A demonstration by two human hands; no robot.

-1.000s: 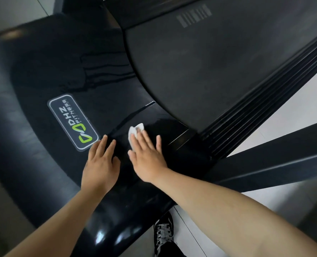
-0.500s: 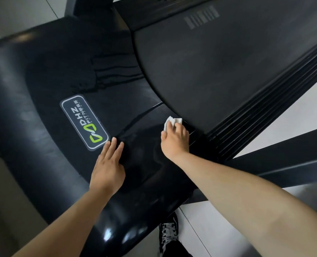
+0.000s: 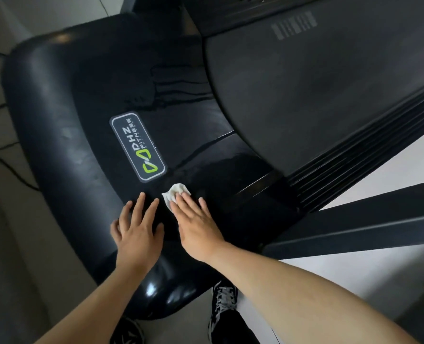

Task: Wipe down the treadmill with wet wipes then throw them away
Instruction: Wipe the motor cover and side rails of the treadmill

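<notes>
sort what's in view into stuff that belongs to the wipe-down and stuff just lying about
Part of the job:
- wet wipe, pressed flat under the right hand
- treadmill cover, with the left hand resting on it
- treadmill belt

Just lying about:
- cables on the floor
- the person's shoe

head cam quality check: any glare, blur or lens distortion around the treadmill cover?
Head view: glare spots on the glossy treadmill cover near its bottom edge and far corner; wide-angle bowing bends the cover and belt edge; logo badge reads sharp, so little motion blur; wet wipe under the right hand looks near blown out; left hand evenly lit.
</notes>
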